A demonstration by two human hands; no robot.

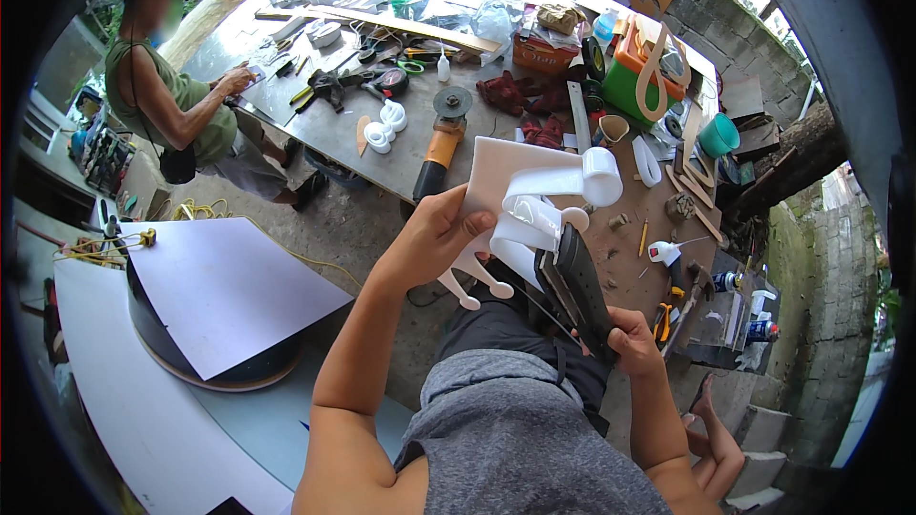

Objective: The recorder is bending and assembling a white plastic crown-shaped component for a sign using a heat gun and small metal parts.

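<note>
My left hand [441,236] pinches the edge of a pale flat panel [496,167], thumb on top, held above the table's near edge. White curled plastic strips, shaped like a rounded letter [549,181], stand out from the panel, and pale pieces with rounded ends [466,288] hang below it. My right hand [632,339] is wrapped round the lower end of a long black tool [577,291] with flat, bar-like sides. Its upper end meets the white strip; its exact kind does not show. An angle grinder [442,143] lies just beyond my left hand.
The worktable [401,157] carries a tape measure [389,82], red gloves [520,93], a green and orange bin [641,72] and a pencil [644,236]. A person [172,86] stands at its left side. A white sheet [234,277] lies on a round black-sided stand at left.
</note>
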